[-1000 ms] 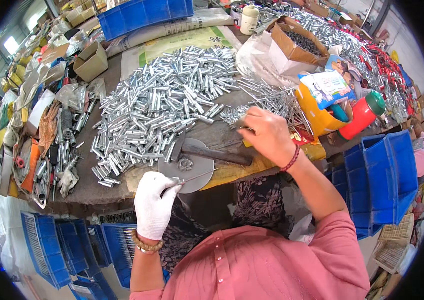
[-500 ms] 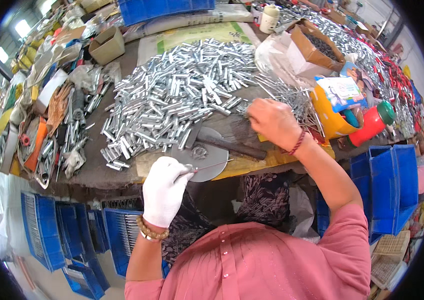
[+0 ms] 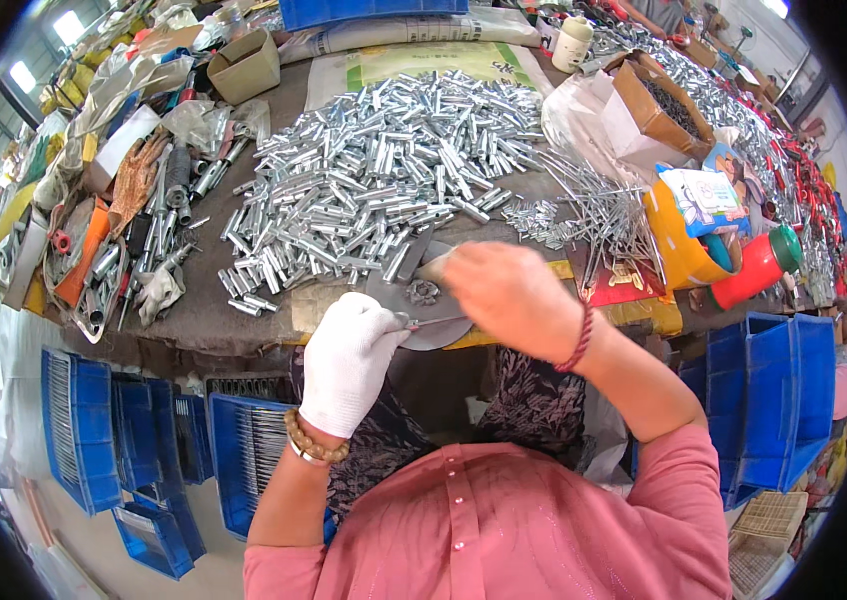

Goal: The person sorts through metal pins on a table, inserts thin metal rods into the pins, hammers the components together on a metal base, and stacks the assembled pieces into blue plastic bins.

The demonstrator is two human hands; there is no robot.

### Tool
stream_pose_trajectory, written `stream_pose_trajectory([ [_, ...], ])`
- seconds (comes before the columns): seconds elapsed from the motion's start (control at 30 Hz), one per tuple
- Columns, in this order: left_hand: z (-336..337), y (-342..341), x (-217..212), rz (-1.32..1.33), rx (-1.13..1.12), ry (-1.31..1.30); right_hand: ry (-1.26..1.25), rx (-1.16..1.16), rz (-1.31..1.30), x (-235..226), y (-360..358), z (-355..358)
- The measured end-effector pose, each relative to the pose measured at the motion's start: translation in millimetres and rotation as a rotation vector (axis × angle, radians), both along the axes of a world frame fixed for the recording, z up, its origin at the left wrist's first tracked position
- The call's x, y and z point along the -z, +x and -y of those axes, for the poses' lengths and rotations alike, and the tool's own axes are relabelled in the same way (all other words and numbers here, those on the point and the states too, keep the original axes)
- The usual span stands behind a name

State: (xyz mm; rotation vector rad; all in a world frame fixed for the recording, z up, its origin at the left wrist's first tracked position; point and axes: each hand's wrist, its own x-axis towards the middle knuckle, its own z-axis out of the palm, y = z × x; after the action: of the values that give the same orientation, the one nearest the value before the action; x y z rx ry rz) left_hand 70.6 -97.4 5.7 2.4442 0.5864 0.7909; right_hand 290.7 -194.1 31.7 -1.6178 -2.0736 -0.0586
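Observation:
My left hand [image 3: 352,350], in a white glove, is closed on a thin metal rod [image 3: 436,321]. The rod lies level above a round grey plate [image 3: 384,290] at the bench's near edge. A small coiled metal piece [image 3: 423,292] rests on that plate. My bare right hand [image 3: 519,300] is blurred over the plate's right side, its fingers close to the dark hammer head [image 3: 412,258]. It covers the hammer's handle, and whether it grips anything does not show. Beyond both hands spreads a heap of short silver metal tubes [image 3: 374,190].
Small metal pieces [image 3: 536,222] and a bundle of thin rods [image 3: 609,215] lie right of the heap. Further right stand a carton [image 3: 659,110], a yellow container [image 3: 679,240] and a red bottle [image 3: 749,275]. Tools clutter the left. Blue bins [image 3: 84,430] sit below the bench.
My right hand has moved left and nearer, from the small metal pieces to over the hammer. My left hand still holds the rod, slightly shifted. The whole view has shifted a little.

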Motion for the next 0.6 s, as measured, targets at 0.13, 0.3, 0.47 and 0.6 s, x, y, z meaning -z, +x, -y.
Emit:
stream_pose_trajectory([
  [0.13, 0.9, -1.8, 6.8, 0.011, -0.062, 0.021, -0.04, -0.102, -0.063, -5.0, -36.0, -12.1],
  [0.3, 2.6, 0.4, 0.5, 0.078, -0.028, -0.061, -0.015, -0.024, -0.4, -0.8, -32.5, -15.8],
  [0.47, -0.5, -0.9, 2.9, 0.062, -0.01, -0.046, -0.062, 0.048, -0.373, 12.6, -33.5, -9.0],
  [0.6, -2.9, -3.2, 7.4, 0.064, 0.013, -0.035, -0.037, 0.043, -0.363, 13.1, -36.7, -10.6],
])
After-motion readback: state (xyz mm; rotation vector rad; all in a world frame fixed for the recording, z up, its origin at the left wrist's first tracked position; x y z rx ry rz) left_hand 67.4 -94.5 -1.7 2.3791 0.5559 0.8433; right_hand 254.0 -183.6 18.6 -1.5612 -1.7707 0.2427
